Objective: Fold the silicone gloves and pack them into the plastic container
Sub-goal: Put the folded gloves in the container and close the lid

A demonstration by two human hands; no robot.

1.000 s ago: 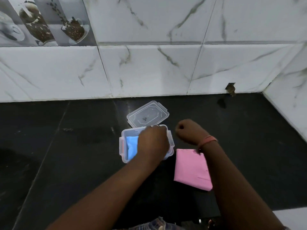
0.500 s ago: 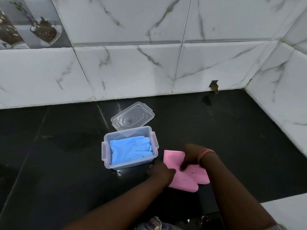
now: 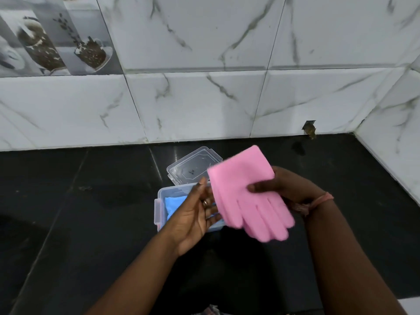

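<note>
Pink gloves [image 3: 247, 198] in right hand's [image 3: 286, 189] grip.

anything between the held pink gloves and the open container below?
Head view: only the open left hand, beside the pink silicone gloves and over the clear plastic container holding blue gloves.

A glossy black surface [image 3: 68, 212] fills the lower part of the view, its slabs divided by thin pale seams and marked with dull smudges. Behind it rises a wall of white marble-look tiles [image 3: 204, 98] with grey veining, and a second such wall [image 3: 400, 133] meets it at a corner on the right. At upper left sits a decorative tile [image 3: 52, 37] printed with cups and dark coffee beans. A small chipped hole [image 3: 309, 129] breaks the base of the back wall near the corner, with a dark stain [image 3: 298, 148] on the black slab just below it.
</note>
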